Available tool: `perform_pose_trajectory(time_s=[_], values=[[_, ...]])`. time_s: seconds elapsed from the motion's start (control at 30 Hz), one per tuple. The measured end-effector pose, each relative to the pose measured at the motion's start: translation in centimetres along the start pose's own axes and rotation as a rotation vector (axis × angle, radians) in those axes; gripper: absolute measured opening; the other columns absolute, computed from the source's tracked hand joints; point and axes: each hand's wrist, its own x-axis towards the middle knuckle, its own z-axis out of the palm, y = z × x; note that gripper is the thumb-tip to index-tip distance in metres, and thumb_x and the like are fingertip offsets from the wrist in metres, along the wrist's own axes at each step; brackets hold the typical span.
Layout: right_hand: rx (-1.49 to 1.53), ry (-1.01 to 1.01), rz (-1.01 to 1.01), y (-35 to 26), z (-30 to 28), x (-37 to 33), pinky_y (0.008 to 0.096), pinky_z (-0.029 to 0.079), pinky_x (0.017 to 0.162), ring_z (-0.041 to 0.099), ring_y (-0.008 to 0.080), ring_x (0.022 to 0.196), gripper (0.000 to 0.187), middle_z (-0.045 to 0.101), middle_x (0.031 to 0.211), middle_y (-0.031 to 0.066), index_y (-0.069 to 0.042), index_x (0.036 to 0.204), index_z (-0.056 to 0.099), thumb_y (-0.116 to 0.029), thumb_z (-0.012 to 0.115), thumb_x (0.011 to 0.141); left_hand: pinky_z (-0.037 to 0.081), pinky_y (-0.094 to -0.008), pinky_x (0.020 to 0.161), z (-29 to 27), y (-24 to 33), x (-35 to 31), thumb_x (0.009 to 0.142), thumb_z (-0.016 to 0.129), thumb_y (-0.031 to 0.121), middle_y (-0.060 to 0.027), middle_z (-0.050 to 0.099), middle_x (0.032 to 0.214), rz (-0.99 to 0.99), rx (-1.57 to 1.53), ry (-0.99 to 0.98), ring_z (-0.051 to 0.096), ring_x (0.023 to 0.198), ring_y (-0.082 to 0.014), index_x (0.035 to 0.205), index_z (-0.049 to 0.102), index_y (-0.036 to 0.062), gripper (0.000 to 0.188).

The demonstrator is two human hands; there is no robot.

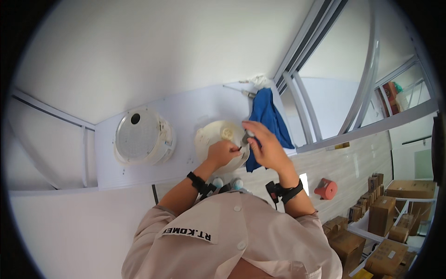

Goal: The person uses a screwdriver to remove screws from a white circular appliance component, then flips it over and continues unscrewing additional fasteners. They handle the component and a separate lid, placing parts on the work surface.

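Observation:
A round, cream-white plastic part [207, 135] with a raised hub in its middle rests on the white worktop in front of me. Over its near right side, my left hand [223, 153] is closed in a pinch on a small dark thin piece [240, 149], too small to name. My right hand [268, 145] is beside it, thumb and fingers around a small grey cylindrical part [247, 136]. The two hands nearly meet above the part's right edge. A blue cloth [269, 114] lies right behind my right hand.
At the left of the worktop [106, 139] stands a round white housing [139, 135] with a grey face and a dark hole. A screwdriver-like tool [248, 94] lies at the back. A red stool [326, 189] and cardboard boxes [382, 215] are to the right, below metal framing [302, 107].

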Motion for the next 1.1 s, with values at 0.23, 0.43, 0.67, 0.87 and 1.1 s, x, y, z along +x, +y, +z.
perform_pose_trajectory(time_s=[0.23,0.43,0.67,0.87,1.1], values=[[-0.164,0.273,0.097,0.4,1.5,-0.8,0.0356,0.057,0.076,0.067,0.0289,0.089,0.043,0.069,0.106,0.0117,-0.007,0.124,0.083,-0.014,0.095,0.083,0.059,-0.0418,0.075,-0.1,-0.1,0.4,0.087,0.083,0.048,-0.0072,0.083,0.094,-0.015,0.006,-0.066,0.078,0.087,-0.0289,0.101,0.088,0.0175,0.033],[0.056,0.144,0.116,-0.9,1.1,-0.4,0.041,0.06,0.089,0.074,0.0382,0.108,0.042,0.074,0.127,0.0219,-0.003,0.138,0.074,0.001,0.076,0.097,0.059,-0.0396,0.078,-0.2,-0.3,0.3,0.086,0.086,0.047,-0.006,0.084,0.097,-0.036,0.024,-0.073,0.079,0.09,-0.0269,0.101,0.088,0.017,0.033],[-0.038,0.121,0.12,-0.3,0.5,-0.8,0.0423,0.059,0.097,0.072,0.0411,0.119,0.039,0.073,0.133,0.0225,-0.002,0.135,0.074,0.002,0.075,0.096,0.059,-0.0392,0.078,-0.4,-0.3,0.2,0.086,0.087,0.046,-0.0068,0.084,0.098,-0.034,-0.002,-0.071,0.079,0.09,-0.0272,0.102,0.088,0.0172,0.034],[0.059,0.14,0.116,-0.3,0.3,-1.1,0.0421,0.058,0.101,0.07,0.0433,0.124,0.049,0.071,0.137,0.0237,-0.002,0.145,0.068,0.002,0.075,0.096,0.059,-0.0387,0.078,-0.3,-0.3,0.1,0.085,0.088,0.046,-0.0074,0.083,0.097,-0.011,-0.001,-0.04,0.079,0.089,-0.0279,0.103,0.088,0.0167,0.034],[-0.013,0.216,0.009,-0.7,0.8,-1.2,0.0386,0.057,0.1,0.071,0.0356,0.115,0.049,0.071,0.125,0.0214,-0.007,0.139,0.075,-0.002,0.084,0.091,0.06,-0.0403,0.079,-0.3,-0.7,-0.3,0.087,0.084,0.045,-0.0074,0.084,0.098,0.002,-0.024,-0.065,0.079,0.091,-0.0284,0.105,0.089,0.0176,0.033]])
